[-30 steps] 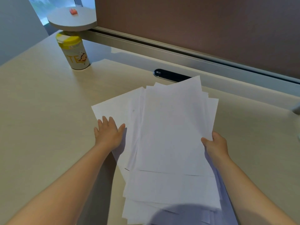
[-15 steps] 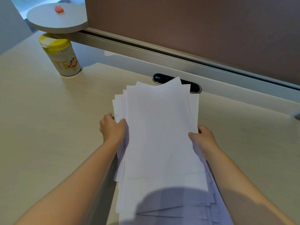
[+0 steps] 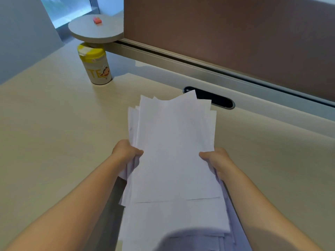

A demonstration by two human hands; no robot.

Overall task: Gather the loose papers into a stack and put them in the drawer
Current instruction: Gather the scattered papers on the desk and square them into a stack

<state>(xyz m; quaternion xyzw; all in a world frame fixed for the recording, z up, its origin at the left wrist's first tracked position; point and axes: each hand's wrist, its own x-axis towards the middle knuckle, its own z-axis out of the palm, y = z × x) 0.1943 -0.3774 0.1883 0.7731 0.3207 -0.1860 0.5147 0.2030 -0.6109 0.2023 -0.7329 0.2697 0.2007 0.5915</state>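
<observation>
White papers [image 3: 174, 151] sit gathered between our two hands, above the middle of the pale wooden tabletop [image 3: 54, 133]. Our left hand [image 3: 126, 153] grips the left edge of the stack, its fingers [image 3: 138, 152] curled tight, with the thumb on top of the sheets and the rest tucked beneath them. Our right hand [image 3: 216, 158] does the same on the right edge, thumb pressed onto the top sheet and the other fingers hidden under the stack. We cannot count the sheets exactly; several staggered corners fan out at the far end and along the left side, so the edges are not squared. Beyond the far corners lies one dark oval cable slot [image 3: 215, 99]. At the far left stands one canister [image 3: 96, 67] with a yellow lid, partly under one round grey shelf [image 3: 96, 30] that carries one small pink thing [image 3: 97, 20]. One brown partition [image 3: 235, 37] runs along the back.
</observation>
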